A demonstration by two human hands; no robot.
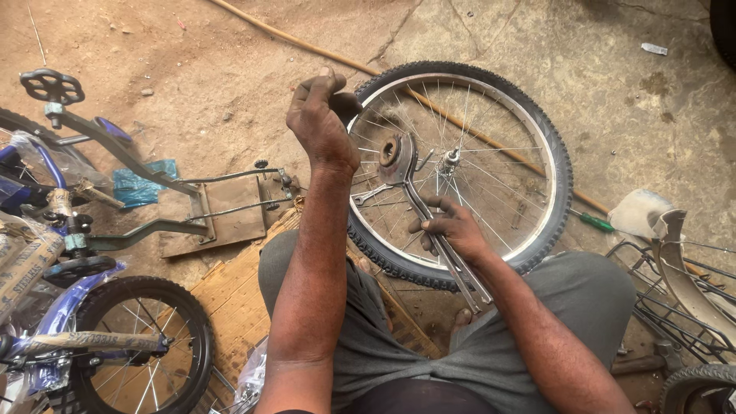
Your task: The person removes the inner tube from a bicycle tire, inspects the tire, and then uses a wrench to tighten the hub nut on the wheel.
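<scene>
Wheel: a spoked bicycle wheel point(460, 165) with knobby black tyre, lying near flat on the dirt floor point(192, 46) just ahead of the seated person's knees.
Fork piece: a grey metal fork-like part point(429, 218) with a rusty round cup at its head lies across the spokes beside the hub point(448, 159); its twin blades run back toward the person's lap.
Right hand: the right hand point(448, 230) rests on the blades, fingers curled round them, grip closed on the fork piece.
Left hand: the left hand point(322, 115) is raised above the tyre's near-left edge, fist shut round a small dark object; what it is I cannot tell.
Handling, wheel: judged light but awkward; rim stiff, spokes thin and easily bent. Best taken by tyre or rim, not by spokes.
Handling, fork piece: judged rigid steel, moderately heavy, possibly greasy. Blades give the surest hold.
Surroundings: flattened cardboard point(230, 299) under the left leg; a small blue bicycle point(92, 337) partly wrapped, at lower left; a green-handled screwdriver point(594, 221) right of the tyre; a wire basket point(675, 299) and curved mudguard point(686, 268) at far right.
Unclear: hub axle detail blurred behind spokes; fork blade ends hidden between the knees; basket and blue bicycle cut off by the frame edges.
</scene>
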